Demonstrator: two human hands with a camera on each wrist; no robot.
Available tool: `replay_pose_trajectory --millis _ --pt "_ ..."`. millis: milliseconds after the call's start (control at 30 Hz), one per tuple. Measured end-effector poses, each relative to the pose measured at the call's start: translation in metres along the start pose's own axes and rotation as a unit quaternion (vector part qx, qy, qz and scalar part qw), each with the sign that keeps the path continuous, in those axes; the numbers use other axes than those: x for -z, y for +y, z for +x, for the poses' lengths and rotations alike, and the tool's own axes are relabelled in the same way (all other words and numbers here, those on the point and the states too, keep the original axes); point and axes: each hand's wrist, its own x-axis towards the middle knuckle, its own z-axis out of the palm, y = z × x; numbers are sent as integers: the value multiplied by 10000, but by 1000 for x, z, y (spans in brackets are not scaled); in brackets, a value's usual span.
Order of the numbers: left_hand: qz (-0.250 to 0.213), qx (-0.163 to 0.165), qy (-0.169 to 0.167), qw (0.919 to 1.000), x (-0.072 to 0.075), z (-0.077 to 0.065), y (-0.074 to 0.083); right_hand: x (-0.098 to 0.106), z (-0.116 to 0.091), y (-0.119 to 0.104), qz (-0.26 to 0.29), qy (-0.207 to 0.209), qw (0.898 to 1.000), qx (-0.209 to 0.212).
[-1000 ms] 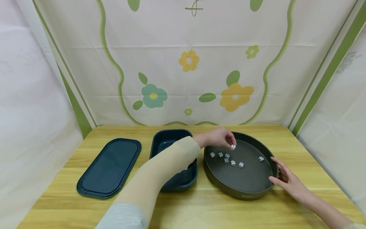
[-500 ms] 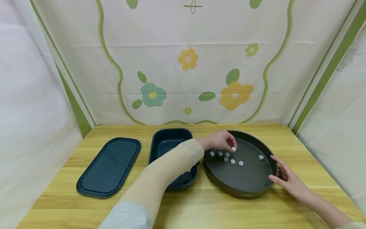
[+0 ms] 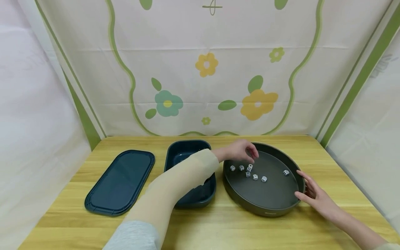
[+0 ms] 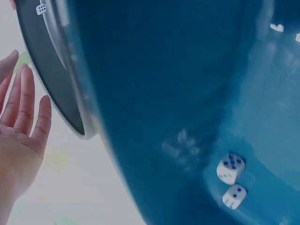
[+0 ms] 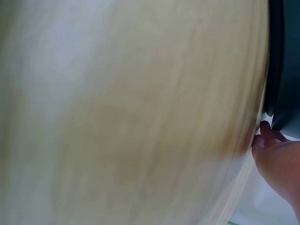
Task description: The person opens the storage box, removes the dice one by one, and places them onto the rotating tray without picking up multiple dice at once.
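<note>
My left hand [image 3: 242,151] is above the left part of a round dark pan [image 3: 272,205], fingers relaxed and nothing between them. Just below its fingertips a white die [image 3: 250,166] overlaps another die in the head view; whether they are stacked cannot be told. Several more white dice with dark pips lie on the pan's floor, one die [image 3: 285,172] apart at the right. My right hand [image 3: 318,199] holds the pan's right side, thumb tip and index tip at the rim, other fingers outside. The right wrist view shows those fingers [image 5: 267,136] against the pan wall, partly hidden.
A dark blue rectangular tub [image 3: 200,205] stands left of the pan, partly under my left forearm. Two dice [image 4: 232,180] on its floor appear in the left wrist view. A dark blue lid [image 3: 120,182] lies flat farther left on the wooden table [image 3: 234,229]. A patterned cloth hangs behind.
The die pinched in my left hand has been let go and is now below the fingertips, beside the other dice. The left hand has lifted slightly. My right hand stays at the pan.
</note>
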Motion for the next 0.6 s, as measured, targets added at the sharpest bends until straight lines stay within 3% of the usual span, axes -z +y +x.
replay_pose_trajectory --millis 267,433,600 --pt "157 -310 -5 9994 15 -25 11 -1 -1 -1 -107 -30 9999 -105" --pt "-46 -483 -15 9988 24 -48 16 -1 0 -2 -110 -41 9998 -150" --pt "-429 -436 125 9981 31 -74 12 -2 0 -1 -112 14 9999 -66"
